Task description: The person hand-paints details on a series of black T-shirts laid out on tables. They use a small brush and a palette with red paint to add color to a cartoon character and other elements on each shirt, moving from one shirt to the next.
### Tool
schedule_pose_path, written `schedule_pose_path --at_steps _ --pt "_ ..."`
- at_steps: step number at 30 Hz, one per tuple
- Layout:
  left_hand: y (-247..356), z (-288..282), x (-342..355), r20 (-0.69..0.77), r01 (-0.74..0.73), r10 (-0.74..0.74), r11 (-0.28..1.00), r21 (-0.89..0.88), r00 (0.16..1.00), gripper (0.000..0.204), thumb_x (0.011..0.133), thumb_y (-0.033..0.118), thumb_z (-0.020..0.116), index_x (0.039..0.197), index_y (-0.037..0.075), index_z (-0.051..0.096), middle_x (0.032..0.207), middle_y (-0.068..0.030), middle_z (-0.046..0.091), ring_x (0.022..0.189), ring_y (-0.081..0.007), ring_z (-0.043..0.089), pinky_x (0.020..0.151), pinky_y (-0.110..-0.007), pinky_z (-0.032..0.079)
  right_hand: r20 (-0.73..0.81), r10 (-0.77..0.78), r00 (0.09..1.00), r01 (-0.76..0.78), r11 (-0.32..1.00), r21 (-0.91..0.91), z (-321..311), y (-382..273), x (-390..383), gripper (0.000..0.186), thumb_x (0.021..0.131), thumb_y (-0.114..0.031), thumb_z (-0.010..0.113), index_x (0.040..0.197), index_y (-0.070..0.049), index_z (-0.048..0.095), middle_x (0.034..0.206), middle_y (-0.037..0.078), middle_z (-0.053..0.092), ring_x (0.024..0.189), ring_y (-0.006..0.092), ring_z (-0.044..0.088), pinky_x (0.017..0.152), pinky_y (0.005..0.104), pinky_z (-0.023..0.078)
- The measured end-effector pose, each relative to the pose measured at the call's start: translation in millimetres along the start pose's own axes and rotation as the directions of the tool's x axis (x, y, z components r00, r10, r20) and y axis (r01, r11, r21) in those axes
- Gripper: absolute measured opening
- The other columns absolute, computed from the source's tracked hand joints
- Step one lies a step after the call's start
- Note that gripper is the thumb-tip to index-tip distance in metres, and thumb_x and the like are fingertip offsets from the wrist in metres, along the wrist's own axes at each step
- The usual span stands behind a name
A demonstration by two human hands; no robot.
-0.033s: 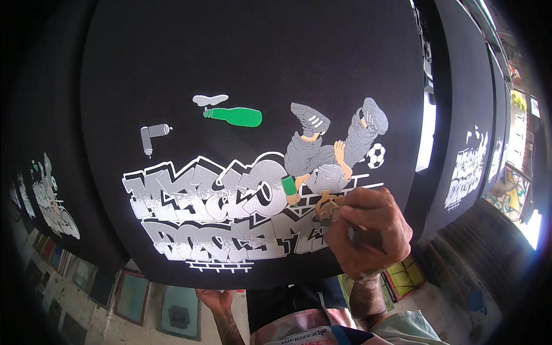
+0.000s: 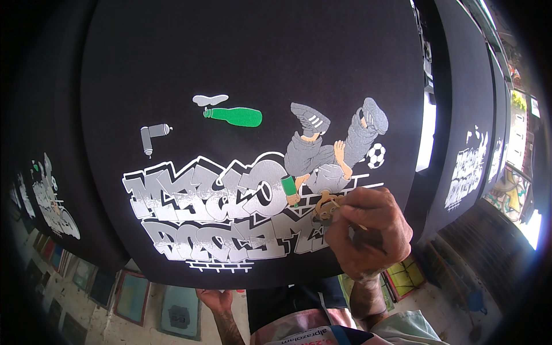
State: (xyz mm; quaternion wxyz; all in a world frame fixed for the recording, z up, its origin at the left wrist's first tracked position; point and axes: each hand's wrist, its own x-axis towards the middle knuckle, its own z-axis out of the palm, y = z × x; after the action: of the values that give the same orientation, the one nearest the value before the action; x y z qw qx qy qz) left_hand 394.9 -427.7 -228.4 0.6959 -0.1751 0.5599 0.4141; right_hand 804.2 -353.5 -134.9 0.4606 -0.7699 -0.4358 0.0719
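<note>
A black fabric panel [image 2: 247, 52] spreads before me, bearing a printed picture [image 2: 207, 195] of grey and white graffiti lettering, a green bottle, spray cans, a football and an upside-down figure. Over the figure's head, at the lower right of the print, is my right hand [image 2: 371, 230]. Its fingers are closed in a pinch round a thin wooden stick [image 2: 361, 226], whose tip meets the printed face. My left hand [image 2: 215, 299] is palm up below the panel's near edge; the panel hides its fingers.
More black printed panels hang close by, one on the left [image 2: 43, 115] and others on the right [image 2: 468, 115]. Several framed screens [image 2: 132, 299] stand below at the left, and a yellow one [image 2: 405, 276] at the lower right.
</note>
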Motion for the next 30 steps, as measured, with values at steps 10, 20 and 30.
schedule_pose_path --at_steps 10,20,30 --pt "-2.6 -0.9 7.1 -0.009 -0.011 0.011 1.0 0.006 1.0 0.04 0.096 0.035 0.055 0.122 0.007 0.066 0.116 -0.0089 0.072 0.099 -0.0247 0.073 0.076 -0.047 0.065 -0.015 -0.001 1.0 0.001 1.0 -0.007 3.1 1.3 0.8 0.027 0.064 0.009 0.077 0.086 -0.002 0.067 0.084 0.01 0.071 0.067 0.0163 0.067 0.055 0.026 0.051" --pt "-1.2 -8.4 6.8 0.073 0.034 -0.028 0.996 -0.084 0.997 0.046 0.096 0.036 0.05 0.126 0.004 0.064 0.118 -0.0125 0.072 0.105 -0.0283 0.072 0.081 -0.054 0.063 -0.023 0.016 1.0 -0.017 1.0 -0.012 3.7 -0.7 0.1 0.027 0.064 0.007 0.079 0.086 -0.003 0.067 0.084 0.01 0.071 0.067 0.0161 0.067 0.055 0.0259 0.051" --pt "-0.8 -6.2 5.4 0.019 0.009 -0.008 0.999 -0.049 1.0 0.047 0.096 0.037 0.049 0.129 0.005 0.062 0.121 -0.0124 0.07 0.105 -0.0282 0.071 0.078 -0.054 0.064 0.025 0.042 0.999 -0.041 0.999 -0.02 2.7 -5.6 0.7 0.027 0.064 0.015 0.068 0.086 0.0 0.063 0.087 0.014 0.07 0.073 0.0179 0.068 0.06 0.0272 0.056"
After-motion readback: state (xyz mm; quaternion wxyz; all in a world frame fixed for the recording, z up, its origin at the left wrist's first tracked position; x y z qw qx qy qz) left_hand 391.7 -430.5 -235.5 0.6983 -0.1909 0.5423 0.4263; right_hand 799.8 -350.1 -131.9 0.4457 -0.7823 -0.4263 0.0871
